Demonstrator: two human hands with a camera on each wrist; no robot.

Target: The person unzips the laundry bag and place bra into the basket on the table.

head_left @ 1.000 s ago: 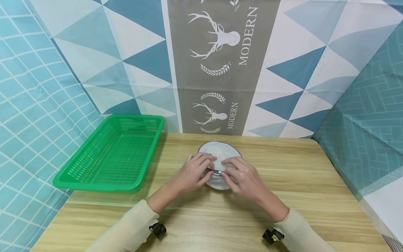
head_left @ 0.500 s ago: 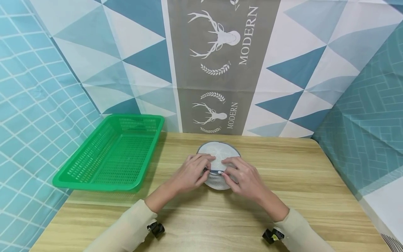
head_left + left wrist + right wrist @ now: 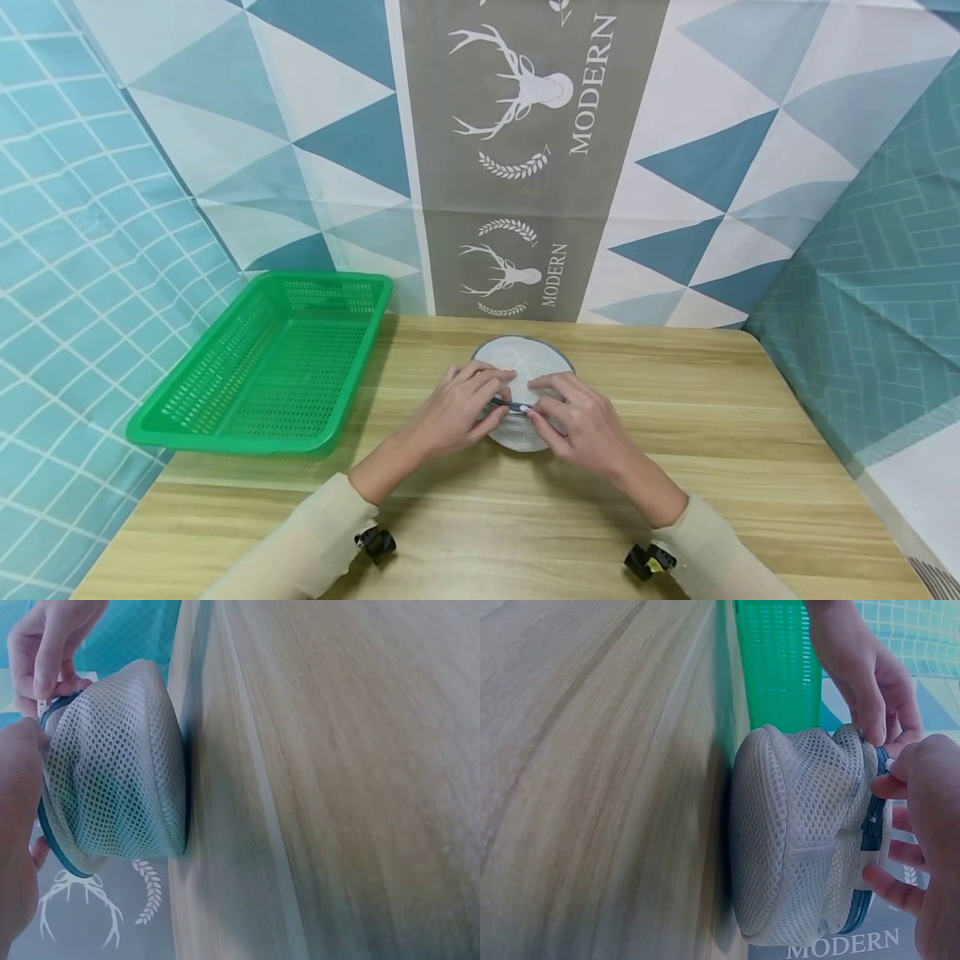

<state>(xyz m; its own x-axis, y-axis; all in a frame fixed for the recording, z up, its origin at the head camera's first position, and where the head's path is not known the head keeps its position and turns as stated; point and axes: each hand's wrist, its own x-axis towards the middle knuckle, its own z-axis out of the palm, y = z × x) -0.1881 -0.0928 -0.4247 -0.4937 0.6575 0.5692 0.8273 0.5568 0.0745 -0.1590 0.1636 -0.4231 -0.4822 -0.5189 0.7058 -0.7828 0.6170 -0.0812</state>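
Observation:
A round white mesh laundry bag (image 3: 519, 354) with blue trim stands on the table between both hands. Along its top runs a blue zipper (image 3: 873, 821). From the left, my left hand (image 3: 467, 406) pinches the zipper edge between thumb and fingers. My right hand (image 3: 579, 421) pinches the zipper by its small white pull (image 3: 524, 408), with its other fingers spread over the bag's top. In the left wrist view the bag's mesh side (image 3: 120, 761) bulges, its base on the wood. Fingers partly hide the zipper's ends.
A green plastic basket (image 3: 330, 400) with slotted walls stands on the left of the wooden table (image 3: 720, 433). Patterned cloth (image 3: 525, 183) hangs behind the table and along both sides. Each sleeve carries a small black camera (image 3: 375, 546).
My left hand shifted slightly left with the zipper edge, then came back to the right. The right hand stays almost still on the pull, and the bag keeps its place.

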